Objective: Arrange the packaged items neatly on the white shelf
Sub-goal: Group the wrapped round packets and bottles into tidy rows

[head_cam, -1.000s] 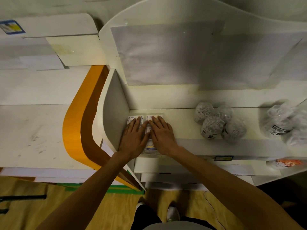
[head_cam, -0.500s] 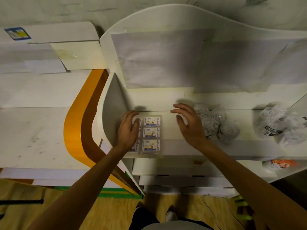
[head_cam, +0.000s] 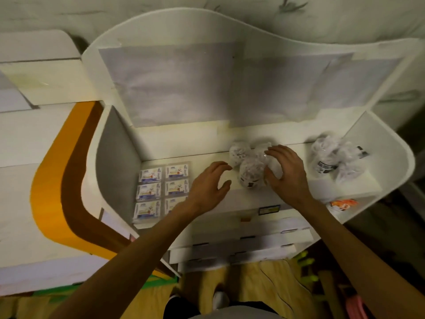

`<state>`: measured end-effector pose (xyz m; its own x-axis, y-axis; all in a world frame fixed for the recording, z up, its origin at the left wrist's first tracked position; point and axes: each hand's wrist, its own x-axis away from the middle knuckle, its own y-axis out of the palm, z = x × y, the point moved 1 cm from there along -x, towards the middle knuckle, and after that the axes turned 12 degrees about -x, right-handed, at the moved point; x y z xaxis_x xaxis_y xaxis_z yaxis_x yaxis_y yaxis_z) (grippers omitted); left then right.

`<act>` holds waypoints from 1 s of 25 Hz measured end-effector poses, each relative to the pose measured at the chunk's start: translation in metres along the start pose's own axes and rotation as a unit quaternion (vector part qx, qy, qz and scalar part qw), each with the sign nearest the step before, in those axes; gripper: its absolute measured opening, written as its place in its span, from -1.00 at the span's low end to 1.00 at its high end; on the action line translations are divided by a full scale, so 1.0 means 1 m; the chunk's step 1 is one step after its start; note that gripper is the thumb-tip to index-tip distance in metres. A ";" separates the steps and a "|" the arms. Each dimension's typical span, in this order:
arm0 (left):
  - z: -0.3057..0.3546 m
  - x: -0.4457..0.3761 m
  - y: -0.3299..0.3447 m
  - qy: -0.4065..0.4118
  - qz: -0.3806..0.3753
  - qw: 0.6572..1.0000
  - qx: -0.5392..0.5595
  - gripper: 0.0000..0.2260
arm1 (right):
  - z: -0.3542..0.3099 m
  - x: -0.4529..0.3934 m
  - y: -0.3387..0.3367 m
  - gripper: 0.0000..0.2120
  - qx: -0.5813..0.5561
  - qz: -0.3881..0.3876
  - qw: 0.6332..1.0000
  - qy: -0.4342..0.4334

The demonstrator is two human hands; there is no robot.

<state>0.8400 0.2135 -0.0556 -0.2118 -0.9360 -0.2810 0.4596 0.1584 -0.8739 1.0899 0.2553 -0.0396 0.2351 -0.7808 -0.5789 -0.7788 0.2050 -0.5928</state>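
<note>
Both hands (head_cam: 207, 185) (head_cam: 287, 171) flank clear wrapped balls (head_cam: 249, 173); label writing illegible.

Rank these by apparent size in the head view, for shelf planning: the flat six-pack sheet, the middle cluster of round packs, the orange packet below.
1. Six-pack sheet.
2. Round packs, partly hidden by the right hand, so its rank against the sheet is unsure.
3. Orange packet, clearly smallest.

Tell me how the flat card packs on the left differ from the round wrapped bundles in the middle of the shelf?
The flat card packs are rectangular, lie level in a tidy two-column grid and show blue printed labels; the round wrapped bundles are ball-shaped, clumped loosely and wrapped in crinkly clear plastic. No hand touches the packs, while the right hand rests on the bundles and the left hand is beside them. Both groups sit on the white shelf.
</note>
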 end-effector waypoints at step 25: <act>0.014 -0.022 0.010 -0.156 0.017 0.981 0.116 -0.45 | 0.046 0.026 -0.029 -0.67 -0.425 0.047 0.804 0.413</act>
<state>0.8619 0.2311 -0.0528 0.0640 -0.9878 -0.1419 0.6535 0.1489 -0.7421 1.1455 0.2565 -0.0635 -0.0412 -0.9830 0.1791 -0.9691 0.0829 0.2322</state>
